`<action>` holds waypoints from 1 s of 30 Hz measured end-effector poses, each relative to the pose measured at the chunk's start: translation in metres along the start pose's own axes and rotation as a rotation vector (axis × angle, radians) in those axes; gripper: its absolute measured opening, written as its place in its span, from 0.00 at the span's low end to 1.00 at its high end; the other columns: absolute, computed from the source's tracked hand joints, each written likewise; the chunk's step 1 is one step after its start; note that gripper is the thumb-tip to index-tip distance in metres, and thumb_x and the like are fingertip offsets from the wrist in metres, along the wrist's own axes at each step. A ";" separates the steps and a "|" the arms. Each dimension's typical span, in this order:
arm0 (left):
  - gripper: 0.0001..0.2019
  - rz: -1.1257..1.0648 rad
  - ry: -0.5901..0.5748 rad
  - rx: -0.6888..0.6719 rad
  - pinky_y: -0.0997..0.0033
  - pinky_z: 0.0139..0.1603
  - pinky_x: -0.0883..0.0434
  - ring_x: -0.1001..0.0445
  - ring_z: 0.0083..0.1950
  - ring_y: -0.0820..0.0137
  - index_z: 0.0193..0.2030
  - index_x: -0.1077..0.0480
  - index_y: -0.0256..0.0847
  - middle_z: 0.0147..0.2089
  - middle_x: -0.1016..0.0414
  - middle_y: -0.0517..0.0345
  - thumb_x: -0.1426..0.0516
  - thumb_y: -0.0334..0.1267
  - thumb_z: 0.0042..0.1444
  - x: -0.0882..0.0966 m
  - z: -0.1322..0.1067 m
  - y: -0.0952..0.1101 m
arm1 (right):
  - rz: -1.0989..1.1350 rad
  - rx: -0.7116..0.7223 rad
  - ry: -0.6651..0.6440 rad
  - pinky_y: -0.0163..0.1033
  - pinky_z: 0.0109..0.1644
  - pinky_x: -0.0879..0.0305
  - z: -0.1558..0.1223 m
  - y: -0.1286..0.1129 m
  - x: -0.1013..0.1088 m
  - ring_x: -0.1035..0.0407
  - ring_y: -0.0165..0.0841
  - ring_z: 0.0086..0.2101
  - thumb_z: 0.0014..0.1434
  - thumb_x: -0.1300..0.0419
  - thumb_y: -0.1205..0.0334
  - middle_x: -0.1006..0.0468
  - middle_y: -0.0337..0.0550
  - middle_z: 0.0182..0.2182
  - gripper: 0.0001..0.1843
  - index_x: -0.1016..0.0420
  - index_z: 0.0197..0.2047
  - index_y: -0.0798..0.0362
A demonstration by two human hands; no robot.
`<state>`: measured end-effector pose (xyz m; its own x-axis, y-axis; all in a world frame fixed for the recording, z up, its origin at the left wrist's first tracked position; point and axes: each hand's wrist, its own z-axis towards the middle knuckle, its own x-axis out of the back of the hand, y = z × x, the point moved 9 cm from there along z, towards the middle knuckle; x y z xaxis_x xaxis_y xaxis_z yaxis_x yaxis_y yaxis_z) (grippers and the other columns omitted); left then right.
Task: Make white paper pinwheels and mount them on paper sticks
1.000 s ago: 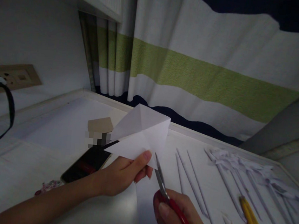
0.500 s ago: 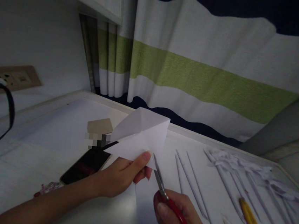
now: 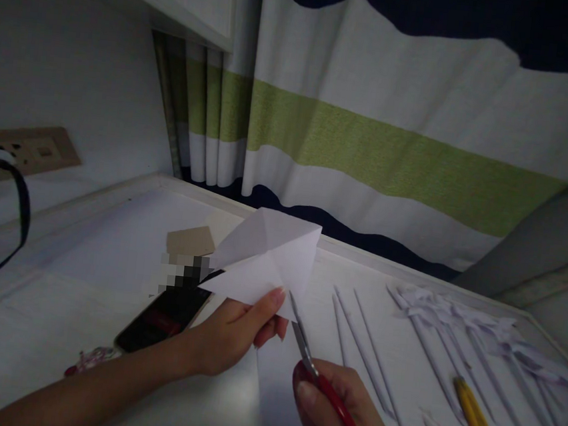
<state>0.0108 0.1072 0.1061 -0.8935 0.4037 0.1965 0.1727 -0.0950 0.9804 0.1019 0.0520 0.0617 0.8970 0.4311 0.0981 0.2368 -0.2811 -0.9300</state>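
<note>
The paper (image 3: 282, 256) is up over the table (image 3: 226, 395); its creases are made, no clear cut shows, so the cutting seems left; white rods (image 3: 364, 356) lie rightward; the left hand (image 3: 247, 330) pinches the paper's near edge – thumb on top; the right hand (image 3: 337, 395) grips the scissors (image 3: 306, 357) – blades narrowly parted near that thumb; whether they touch paper, I cannot tell.

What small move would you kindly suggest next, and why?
I'd perhaps shift the left hand slightly along the folded paper, away from the scissors: their blades are parted, and one tip is close beside that hand's thumb.
</note>
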 end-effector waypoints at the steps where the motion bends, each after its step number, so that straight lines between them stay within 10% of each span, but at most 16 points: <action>1: 0.23 -0.006 -0.003 -0.002 0.77 0.28 0.40 0.41 0.22 0.75 0.17 0.43 0.39 0.16 0.46 0.65 0.61 0.47 0.58 0.000 0.000 0.000 | 0.001 0.006 0.001 0.27 0.14 0.59 0.000 0.000 0.000 0.55 0.19 0.12 0.46 0.51 0.36 0.48 0.27 0.09 0.26 0.45 0.21 0.53; 30: 0.23 0.026 0.042 -0.058 0.75 0.33 0.40 0.38 0.24 0.74 0.18 0.40 0.39 0.16 0.44 0.65 0.61 0.45 0.59 0.007 0.002 0.001 | 0.092 0.017 -0.024 0.24 0.12 0.60 0.006 0.004 0.002 0.57 0.17 0.10 0.44 0.46 0.38 0.51 0.24 0.09 0.25 0.46 0.20 0.54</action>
<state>0.0051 0.1116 0.1084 -0.9059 0.3618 0.2200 0.1730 -0.1578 0.9722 0.1029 0.0565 0.0558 0.9055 0.4244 0.0034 0.1469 -0.3059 -0.9407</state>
